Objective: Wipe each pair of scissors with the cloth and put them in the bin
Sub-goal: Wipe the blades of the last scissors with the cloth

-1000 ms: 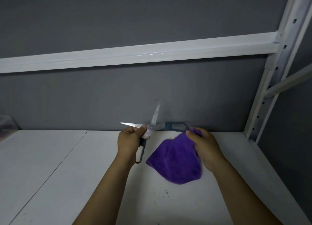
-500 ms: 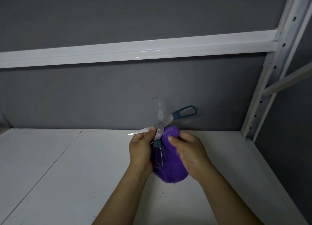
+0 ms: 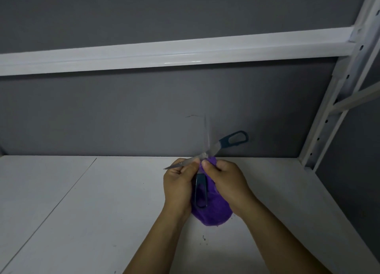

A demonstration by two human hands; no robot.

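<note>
While held up above the desk (image 3: 92, 212), crossed wide open and mid-wipe.
Pinches the scissors (image 3: 214, 149) with the left hand (image 3: 178, 183) on the blade running left; grips the cloth (image 3: 213, 212) bunched in the right hand (image 3: 228, 181), touching at the pivot. Points the free blade straight up, away from both hands, so likely calls for a stroke upward by the nearer right hand. Shows no bin.

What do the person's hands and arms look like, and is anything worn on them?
The left hand and the right hand are bare, without gloves. The left forearm and right forearm are bare too, down to the picture's edge; no sleeve shows. No watch, bracelet or ring is visible, though the light is dim.
</note>
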